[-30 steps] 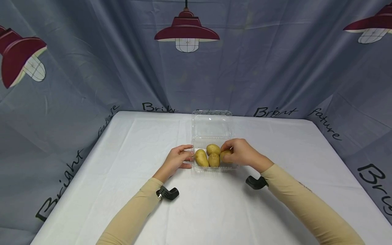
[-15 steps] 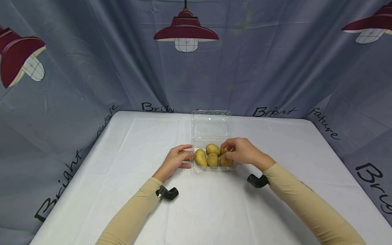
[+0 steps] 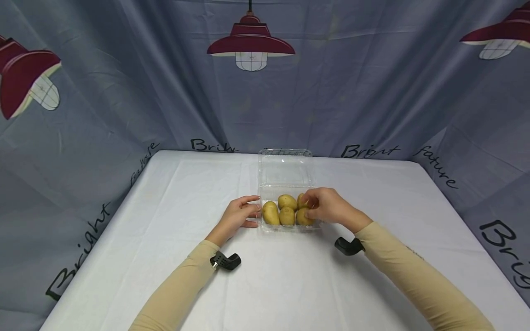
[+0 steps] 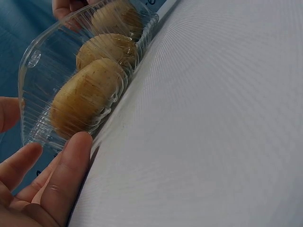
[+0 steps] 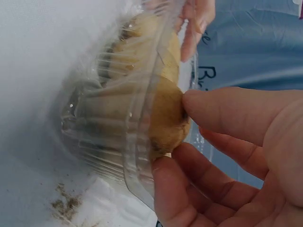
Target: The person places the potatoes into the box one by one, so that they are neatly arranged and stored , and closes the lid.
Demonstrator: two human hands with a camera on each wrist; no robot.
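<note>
A clear plastic clamshell box (image 3: 285, 168) stands on the table with its lid folded back. Several yellow potatoes (image 3: 271, 213) lie in its base, arranged in two rows. At the box's left side is my left hand (image 3: 239, 214), thumb and fingers spread along the wall, as the left wrist view also shows. My right hand (image 3: 327, 205) reaches over the right rim, thumb and curled fingers around a potato (image 5: 166, 113) at that end. Those fingers partly cover the back right potato (image 3: 301, 201) in the head view.
A white cloth covers the table (image 3: 265, 280). Grey-blue curtains (image 3: 352, 92) with printed lamps hang behind and beside it. Some brown dirt (image 5: 65, 202) lies on the cloth near the box in the right wrist view.
The right hand has lowered a potato into the box's right end, and two potatoes now show there. Its fingers have since shifted slightly over them. The left hand has stayed at the left side.
</note>
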